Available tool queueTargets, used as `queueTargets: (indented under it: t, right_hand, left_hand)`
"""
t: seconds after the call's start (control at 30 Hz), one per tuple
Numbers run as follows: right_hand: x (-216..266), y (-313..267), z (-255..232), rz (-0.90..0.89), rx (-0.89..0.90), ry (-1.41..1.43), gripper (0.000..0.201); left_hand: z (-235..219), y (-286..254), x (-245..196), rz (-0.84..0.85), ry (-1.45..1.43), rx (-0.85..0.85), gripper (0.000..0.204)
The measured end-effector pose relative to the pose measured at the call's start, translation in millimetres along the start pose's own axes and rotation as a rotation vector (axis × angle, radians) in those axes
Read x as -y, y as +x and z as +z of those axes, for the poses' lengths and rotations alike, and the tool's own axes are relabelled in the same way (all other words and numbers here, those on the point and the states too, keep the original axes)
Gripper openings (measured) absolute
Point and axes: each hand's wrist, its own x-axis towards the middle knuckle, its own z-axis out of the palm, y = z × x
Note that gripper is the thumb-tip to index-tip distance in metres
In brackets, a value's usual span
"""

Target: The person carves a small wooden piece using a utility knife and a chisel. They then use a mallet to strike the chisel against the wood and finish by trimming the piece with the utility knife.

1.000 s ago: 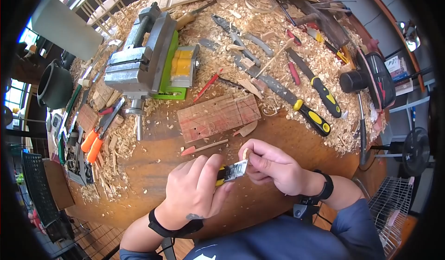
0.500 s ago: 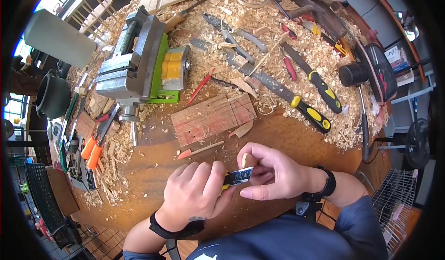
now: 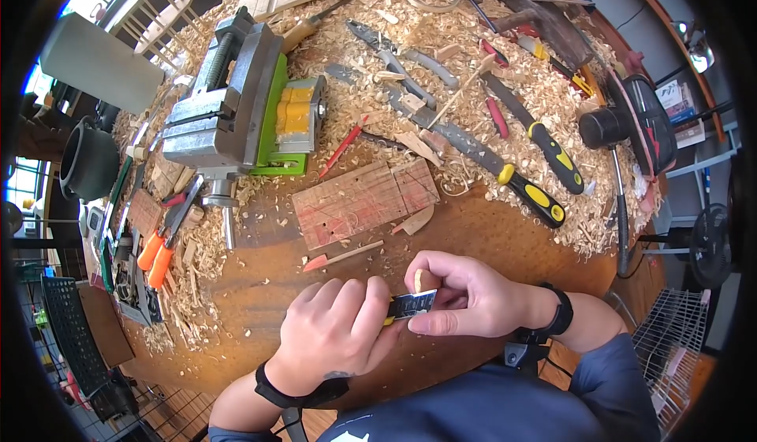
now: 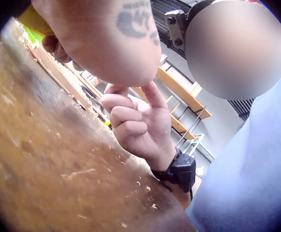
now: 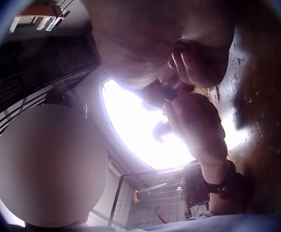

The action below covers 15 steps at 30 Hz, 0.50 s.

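Observation:
In the head view my left hand (image 3: 335, 328) grips a utility knife, its yellow body mostly covered by the fingers; the blade (image 3: 414, 304) points right. My right hand (image 3: 481, 296) pinches a small pale wood piece (image 3: 419, 281), held just above the blade; its thumb lies below the blade's tip. The wood's lower part is hidden by blade and fingers. In the left wrist view the left hand (image 4: 101, 38) covers most of the knife, and the right hand (image 4: 143, 123) has curled fingers. The right wrist view is dark, with both hands close together and the wood not distinguishable.
A marked wooden board (image 3: 363, 201) lies beyond the hands, with a red-tipped stick (image 3: 343, 256) in front of it. Behind stand a metal vise (image 3: 225, 103) and several tools among shavings. Orange-handled tools (image 3: 160, 264) lie left; a black mallet (image 3: 603, 128) lies right.
The right thumb has moved off the wood piece and down below the blade. The knife has shifted slightly right, and the head view has turned a little.

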Motion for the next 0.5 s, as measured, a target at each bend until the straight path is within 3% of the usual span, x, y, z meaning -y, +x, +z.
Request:
queueTargets:
  t: [0.17, 0.5]
  right_hand:
    - [-0.3, 1.2, -4.6, -0.013, 0.008, -0.259, 0.033]
    - [-6.6, 3.3, -3.4, -0.102, -0.058, -0.461, 0.036]
  left_hand:
    - [2.4, -1.2, -1.3, -0.003, 0.039, 0.023, 0.049]
    - [0.5, -2.1, -1.3, -0.025, 0.09, 0.071, 0.047]
